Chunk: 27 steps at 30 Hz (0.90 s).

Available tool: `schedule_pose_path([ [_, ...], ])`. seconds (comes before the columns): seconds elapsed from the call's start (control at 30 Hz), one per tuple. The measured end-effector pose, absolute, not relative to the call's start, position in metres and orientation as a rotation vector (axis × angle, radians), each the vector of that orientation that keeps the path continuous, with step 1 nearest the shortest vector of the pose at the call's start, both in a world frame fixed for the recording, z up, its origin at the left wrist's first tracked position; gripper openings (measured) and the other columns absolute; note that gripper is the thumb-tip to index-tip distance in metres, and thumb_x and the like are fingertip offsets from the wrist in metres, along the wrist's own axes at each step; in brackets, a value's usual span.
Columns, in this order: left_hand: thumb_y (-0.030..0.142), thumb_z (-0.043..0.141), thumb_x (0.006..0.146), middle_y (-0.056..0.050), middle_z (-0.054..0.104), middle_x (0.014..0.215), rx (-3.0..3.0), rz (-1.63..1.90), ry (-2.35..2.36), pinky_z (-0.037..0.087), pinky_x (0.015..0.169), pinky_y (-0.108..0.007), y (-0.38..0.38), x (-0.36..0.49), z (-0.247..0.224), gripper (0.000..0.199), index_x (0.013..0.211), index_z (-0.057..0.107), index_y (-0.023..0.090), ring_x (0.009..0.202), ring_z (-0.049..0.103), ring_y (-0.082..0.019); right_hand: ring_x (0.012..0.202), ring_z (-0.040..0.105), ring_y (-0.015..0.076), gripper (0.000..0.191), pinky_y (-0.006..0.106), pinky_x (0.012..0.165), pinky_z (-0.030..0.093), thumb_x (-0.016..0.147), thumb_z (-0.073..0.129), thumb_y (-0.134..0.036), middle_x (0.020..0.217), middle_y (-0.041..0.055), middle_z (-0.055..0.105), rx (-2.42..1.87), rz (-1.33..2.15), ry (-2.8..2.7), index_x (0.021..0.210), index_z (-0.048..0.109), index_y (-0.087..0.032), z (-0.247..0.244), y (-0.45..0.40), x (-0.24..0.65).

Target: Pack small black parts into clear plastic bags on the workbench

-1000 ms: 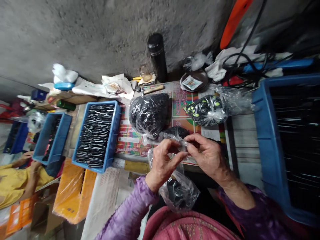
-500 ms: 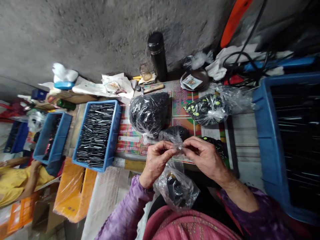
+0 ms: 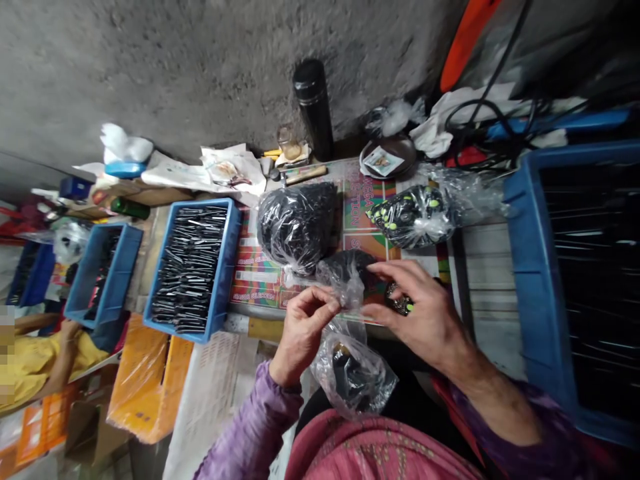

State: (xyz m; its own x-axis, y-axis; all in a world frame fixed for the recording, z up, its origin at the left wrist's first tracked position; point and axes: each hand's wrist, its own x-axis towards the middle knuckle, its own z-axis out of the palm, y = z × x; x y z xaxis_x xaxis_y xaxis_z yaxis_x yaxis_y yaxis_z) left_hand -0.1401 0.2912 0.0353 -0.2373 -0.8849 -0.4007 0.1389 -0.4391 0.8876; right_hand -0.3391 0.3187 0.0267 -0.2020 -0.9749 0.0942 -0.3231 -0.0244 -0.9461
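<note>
Hands parted; left hand pinching plastic bag neck; right hand curled around green-dotted piece.

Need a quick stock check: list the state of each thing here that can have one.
Left hand: pinching the neck of a clear plastic bag
Right hand: holding a small green-dotted black piece
Large bag of black pieces: full, gathered at the neck
Green-dotted bag: full, gathered at the neck
Blue tray: filled with slender dark pieces
Black flask: upright, capped
</note>
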Motion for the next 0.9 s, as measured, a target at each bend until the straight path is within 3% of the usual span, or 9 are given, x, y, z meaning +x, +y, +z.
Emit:
schedule_pose_path([
  [0.1,0.035,0.086,0.075,-0.004,0.071,0.093,1.292,-1.696,-1.119,0.049,0.085,-0.028,0.293,-0.143,0.039,0.022,0.074,0.073,0.017,0.089,0.063,-0.016,0.094,0.067,0.0247,0.021,0.033,0.071,0.058,0.084,0.067,-0.024,0.103,0.01,0.069,-1.593,-1.117,1.59,0.104,0.073,-0.021,0.031,0.313,-0.325],
  [0.2,0.031,0.086,0.072,-0.005,0.072,0.095,1.316,-1.656,-1.062,0.048,0.086,-0.028,0.294,-0.143,0.041,0.021,0.07,0.071,0.017,0.09,0.064,-0.016,0.079,0.066,0.0197,0.026,0.03,0.067,0.056,0.08,0.06,-0.014,0.095,0.0074,0.069,-1.594,-1.039,1.555,0.102,0.072,-0.02,0.028,0.313,-0.322],
  [0.3,0.026,0.087,0.068,-0.003,0.072,0.096,1.284,-1.739,-0.841,0.048,0.084,-0.027,0.299,-0.145,0.041,0.022,0.068,0.067,0.017,0.087,0.064,-0.014,0.074,0.066,0.0177,0.022,0.028,0.062,0.054,0.083,0.062,-0.02,0.095,0.0073,0.07,-1.533,-1.034,1.441,0.102,0.073,-0.019,0.025,0.316,-0.325],
  [0.4,0.026,0.088,0.064,0.0,0.07,0.079,1.222,-1.834,-0.604,0.049,0.078,-0.026,0.301,-0.149,0.041,0.028,0.066,0.061,0.017,0.074,0.062,-0.011,0.074,0.067,0.0185,0.015,0.028,0.061,0.055,0.083,0.061,-0.023,0.089,0.0069,0.071,-1.417,-1.112,1.49,0.09,0.073,-0.02,0.021,0.319,-0.327],
  [0.47,0.028,0.089,0.06,0.002,0.066,0.069,1.222,-1.833,-0.495,0.051,0.077,-0.029,0.3,-0.151,0.041,0.035,0.065,0.056,0.017,0.069,0.063,-0.011,0.063,0.064,0.0172,0.011,0.027,0.055,0.053,0.08,0.062,-0.027,0.078,0.005,0.069,-1.218,-1.171,1.556,0.081,0.071,-0.021,0.014,0.319,-0.326],
  [0.63,0.032,0.082,0.066,0.004,0.059,0.062,1.245,-1.836,-0.536,0.048,0.07,-0.026,0.3,-0.152,0.035,0.036,0.067,0.048,0.018,0.061,0.056,-0.008,0.044,0.053,0.0138,0.022,0.024,0.04,0.047,0.067,0.072,-0.039,0.056,-0.0013,0.057,-0.613,-1.172,1.463,0.075,0.065,-0.021,-0.003,0.318,-0.322],
  [0.77,0.027,0.076,0.075,0.006,0.057,0.07,1.215,-1.862,-0.678,0.044,0.07,-0.025,0.307,-0.149,0.03,0.025,0.092,0.059,0.021,0.064,0.052,-0.008,0.044,0.047,0.0096,0.031,0.021,0.038,0.041,0.064,0.074,-0.04,0.063,-0.0008,0.061,-0.391,-1.266,1.429,0.085,0.068,-0.018,-0.007,0.32,-0.319],
  [0.83,0.023,0.079,0.072,0.004,0.059,0.082,1.255,-1.896,-0.843,0.045,0.073,-0.026,0.308,-0.146,0.03,0.043,0.112,0.062,0.024,0.073,0.055,-0.011,0.044,0.046,0.0096,0.034,0.021,0.038,0.039,0.066,0.073,-0.041,0.062,-0.0008,0.061,-0.397,-1.23,1.447,0.089,0.07,-0.018,-0.009,0.322,-0.32],
  [0.9,0.025,0.083,0.072,0.001,0.061,0.088,1.346,-1.863,-1.067,0.044,0.074,-0.026,0.306,-0.142,0.03,0.047,0.115,0.067,0.022,0.08,0.055,-0.013,0.045,0.046,0.0109,0.03,0.022,0.039,0.039,0.068,0.072,-0.041,0.06,-0.0008,0.06,-0.503,-1.162,1.486,0.086,0.071,-0.018,-0.012,0.324,-0.324],
])
